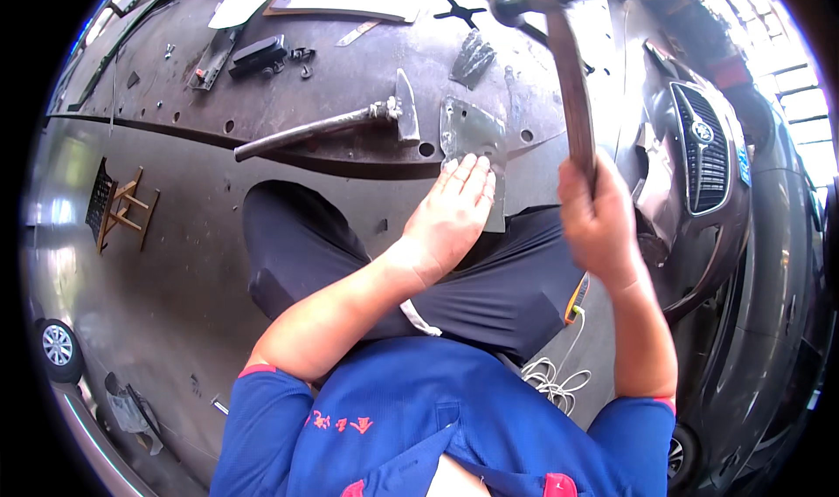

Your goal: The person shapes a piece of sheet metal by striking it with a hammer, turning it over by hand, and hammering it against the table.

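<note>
My left hand [453, 209] lies flat, fingers together and stretched out, on a greyish-green metal plate [473, 134]. The plate rests at the near edge of a dark metal work table [350, 78] and reaches down past it towards my lap. In my right hand [598, 217] is the wooden handle of a hammer [572, 86], gripped near its lower end. Its dark head is raised above the table at the upper right. A second hammer [336, 128], with a metal handle and a wedge-shaped head, lies on the table left of the plate.
A black plastic part [260, 56], a black cross-shaped piece [459, 12] and a dark scrap [473, 58] lie on the table. At right stands a car front with a grille [699, 148]. White cable [555, 382] coils on the floor; a folding stool [125, 204] stands left.
</note>
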The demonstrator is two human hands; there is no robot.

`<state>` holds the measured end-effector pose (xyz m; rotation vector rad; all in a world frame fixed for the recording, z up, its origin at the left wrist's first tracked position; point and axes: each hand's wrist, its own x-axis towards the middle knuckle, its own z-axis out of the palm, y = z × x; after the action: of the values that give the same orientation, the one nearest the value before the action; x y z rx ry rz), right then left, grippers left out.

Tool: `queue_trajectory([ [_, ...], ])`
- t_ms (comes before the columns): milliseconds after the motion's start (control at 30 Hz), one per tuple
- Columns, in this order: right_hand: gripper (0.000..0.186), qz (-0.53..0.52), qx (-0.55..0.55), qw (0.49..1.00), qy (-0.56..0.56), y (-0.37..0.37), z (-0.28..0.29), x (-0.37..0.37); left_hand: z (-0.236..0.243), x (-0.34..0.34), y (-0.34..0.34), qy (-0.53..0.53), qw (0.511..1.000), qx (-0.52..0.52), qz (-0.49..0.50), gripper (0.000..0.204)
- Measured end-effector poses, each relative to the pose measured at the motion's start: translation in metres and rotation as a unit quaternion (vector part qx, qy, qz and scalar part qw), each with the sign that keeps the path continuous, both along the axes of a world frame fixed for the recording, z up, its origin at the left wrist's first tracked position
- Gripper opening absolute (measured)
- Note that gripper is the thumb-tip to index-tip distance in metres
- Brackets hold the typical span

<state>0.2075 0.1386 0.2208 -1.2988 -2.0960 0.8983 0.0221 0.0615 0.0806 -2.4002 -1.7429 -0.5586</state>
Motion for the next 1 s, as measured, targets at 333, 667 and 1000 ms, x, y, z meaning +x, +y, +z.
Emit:
queue_trajectory([
  [333,0.025,0.010,0.047,0.997,-0.057,-0.007,0.031,0.004,0.006,-0.002,0.005,0.007,1.000,0.005,0.009,0.054],
  [667,0.027,-0.077,-0.003,0.996,0.032,-0.014,0.045,0.022,0.009,0.001,0.006,0.024,1.000,0.000,-0.004,0.056],
  [1000,0.033,-0.033,0.016,0.995,-0.095,-0.011,0.036,0.030,0.011,0.001,0.022,0.066,0.998,-0.006,0.020,0.047],
])
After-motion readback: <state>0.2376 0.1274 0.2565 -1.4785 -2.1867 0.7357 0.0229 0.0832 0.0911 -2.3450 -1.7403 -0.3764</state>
